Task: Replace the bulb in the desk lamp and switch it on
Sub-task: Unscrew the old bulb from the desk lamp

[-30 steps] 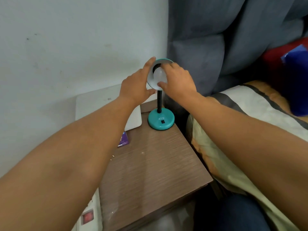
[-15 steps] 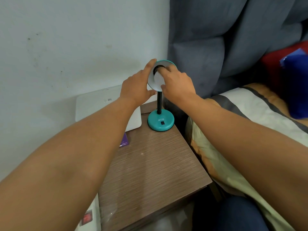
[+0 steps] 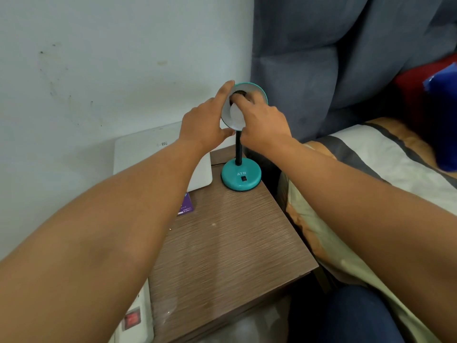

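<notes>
**Both my hands at the lamp head**

The desk lamp (image 3: 241, 175) stands at the back right corner of the bedside table (image 3: 222, 243): a round teal base with "ATN" and a small black switch on it, a thin black neck, and a teal shade (image 3: 257, 89) with a white inside, tipped to face me. The white bulb (image 3: 235, 112) sits inside the shade.

My left hand (image 3: 205, 125) cups the shade's left rim, forefinger laid up along the edge and thumb under the bottom of it. My right hand (image 3: 262, 122) reaches into the shade, fingers curled together around the bulb's upper part, near the dark socket; how tight that hold is I cannot tell.

The lamp base is near the table's right edge, with the bed (image 3: 371, 169) just beside it. A white box (image 3: 148, 149) leans against the wall (image 3: 99, 58) to the left of the lamp, and a small purple card (image 3: 186, 206) lies in front of it. The wood in front of the base lies bare toward me.
</notes>
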